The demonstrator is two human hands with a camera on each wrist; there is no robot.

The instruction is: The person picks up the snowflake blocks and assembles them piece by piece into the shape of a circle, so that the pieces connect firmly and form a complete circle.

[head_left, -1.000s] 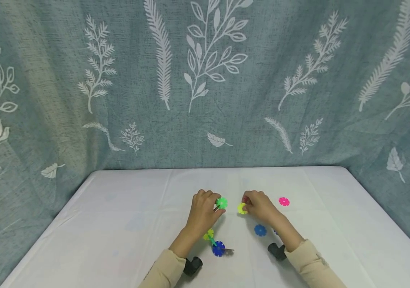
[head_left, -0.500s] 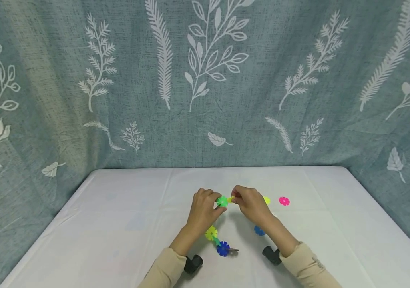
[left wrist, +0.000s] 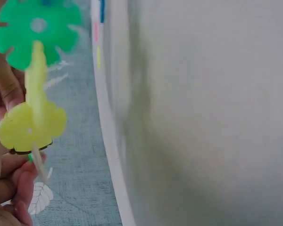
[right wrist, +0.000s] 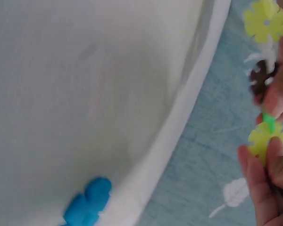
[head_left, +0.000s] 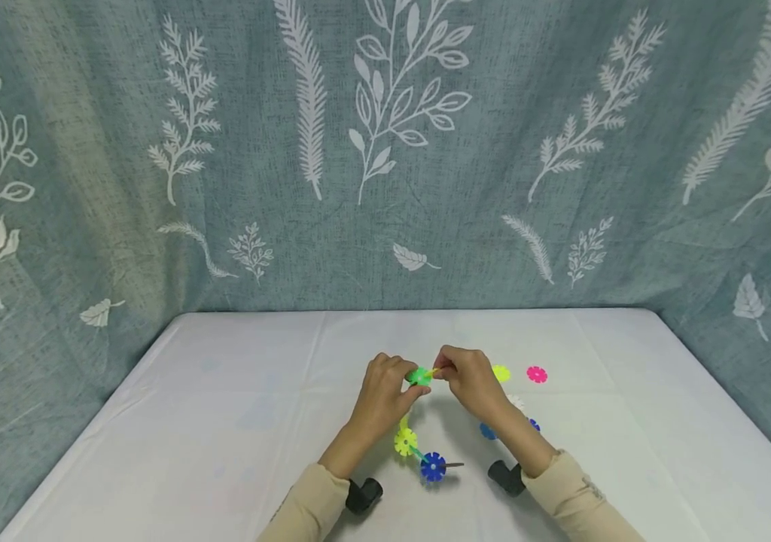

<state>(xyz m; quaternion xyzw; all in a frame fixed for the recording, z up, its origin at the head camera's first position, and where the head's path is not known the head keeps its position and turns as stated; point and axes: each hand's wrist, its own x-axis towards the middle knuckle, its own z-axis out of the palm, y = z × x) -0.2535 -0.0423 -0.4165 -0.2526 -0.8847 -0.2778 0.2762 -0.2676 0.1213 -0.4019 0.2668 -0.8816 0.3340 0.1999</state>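
A green disc point(head_left: 419, 376) meets a yellow disc point(right wrist: 260, 140) above the desk point(head_left: 223, 421); whether their slots interlock is hard to tell. The left hand point(head_left: 380, 397) has its grip clamped on the green disc; the right hand point(head_left: 472, 382) pinches the yellow disc. A disc chain point(head_left: 406, 443) hangs below the left hand. A pink disc point(head_left: 537, 374) lies farther right.

Table point(head_left: 223, 399) gives room leftward; disc chain point(head_left: 405, 442) (multicoloured) obstructs centre.
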